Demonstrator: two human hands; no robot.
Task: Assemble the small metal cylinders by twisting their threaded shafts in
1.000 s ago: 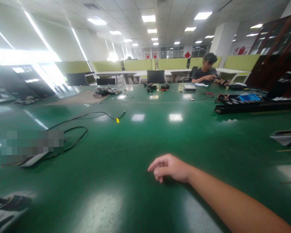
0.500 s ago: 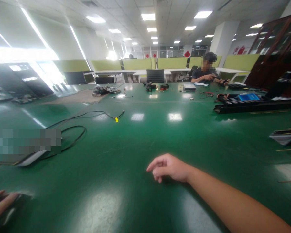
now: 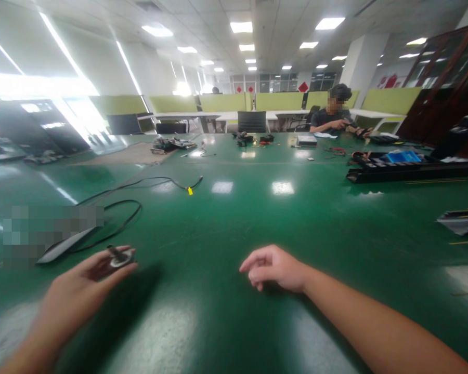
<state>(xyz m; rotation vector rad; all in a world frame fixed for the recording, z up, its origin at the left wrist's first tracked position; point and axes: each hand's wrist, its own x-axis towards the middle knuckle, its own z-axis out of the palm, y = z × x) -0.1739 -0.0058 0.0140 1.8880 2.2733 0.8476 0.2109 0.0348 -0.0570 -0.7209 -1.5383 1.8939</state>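
My left hand (image 3: 86, 278) is raised above the green table (image 3: 203, 244) at the lower left. Between its thumb and fingers it grips a small round metal part with a dark stub shaft (image 3: 120, 257); the exact kind is unclear. My right hand (image 3: 275, 269) rests on or just over the table right of the middle. Its fingers are loosely bent, the index reaching leftward, a little apart from the thumb, and I see nothing in it.
Behind my left hand lie a flat device (image 3: 68, 244), partly blurred out, and a black cable (image 3: 140, 208) with a yellow tag (image 3: 190, 191). Long black rails (image 3: 409, 173) lie at the right. Across the table a person (image 3: 331, 119) handles something dark.
My left hand has come in from the lower left corner, up and rightward, carrying the metal part into clear view. My right hand has stayed nearly still; the view has shifted slightly.
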